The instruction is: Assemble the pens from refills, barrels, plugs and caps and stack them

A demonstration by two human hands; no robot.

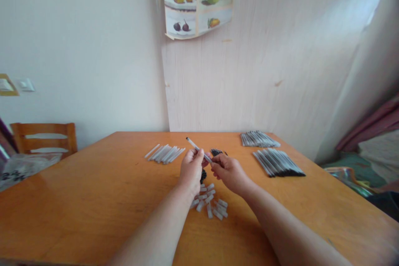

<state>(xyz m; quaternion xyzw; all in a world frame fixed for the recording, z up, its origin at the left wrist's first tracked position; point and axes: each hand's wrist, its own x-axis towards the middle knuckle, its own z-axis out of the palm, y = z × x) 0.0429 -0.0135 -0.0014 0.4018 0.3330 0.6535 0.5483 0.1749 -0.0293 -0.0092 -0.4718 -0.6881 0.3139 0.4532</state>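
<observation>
Above the middle of the table, my left hand [192, 169] is closed around the barrel of a slim, clear pen [192, 144] with a black far end. The pen slants, its far end up to the left. At its near end the fingers of my right hand [229, 171] pinch together, partly hiding that tip. Small black pieces [203, 176] lie partly hidden behind my left hand. Below my hands are several loose translucent pen caps [209, 210]. Past my right fingers sits a small heap of black parts [216, 151].
On the wooden table [93, 199], clear empty tubes [165, 154] lie at the left. Rows of black-ended pens [277, 163] and more pens [258, 139] lie at the right. A chair [43, 139] with a plastic bag [28, 168] stands beyond the left edge. A wall backs the table.
</observation>
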